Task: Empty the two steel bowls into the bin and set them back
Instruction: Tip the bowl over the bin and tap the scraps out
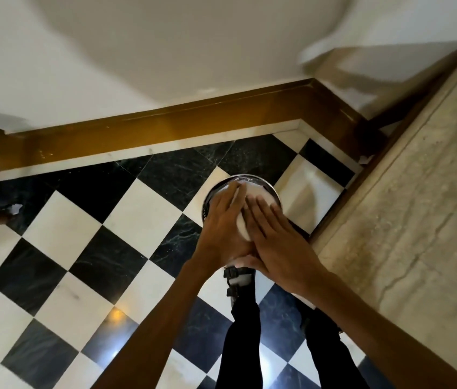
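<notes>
Forearms: two bare forearms, nearest the camera, reach forward from the bottom edge and meet over the bin.
Legs: dark trousers and a strapped sandal stand on the floor below the hands.
Floor: glossy black and white checkered tiles laid on the diagonal, with a bright reflection near the left forearm.
Wall: plain off-white, crossed by soft shadows; motion blur at the upper right.
Worktop: pale beige stone slab with a moulded edge, running along the right side above the floor.
Skirting: brown polished band with a white lower strip, running along the foot of the wall and turning at the corner.
Bin: round, steel-rimmed, standing on the floor in the corner just beside the worktop edge; a light liner shows at the far rim. Contents cannot be told, as the hands cover the opening.
Left hand: fingers extended and close together, lying flat against a pale rounded object over the bin.
Right hand: fingers extended and slightly spread, lying flat on the same object, overlapping the left hand at the base.
Pale object: white-looking, rounded, clasped between both hands directly above the bin mouth; too blurred and glare-washed to confirm it as a steel bowl or to count whether one or two.
Scrap: small crumpled white piece on the floor at far left.
</notes>
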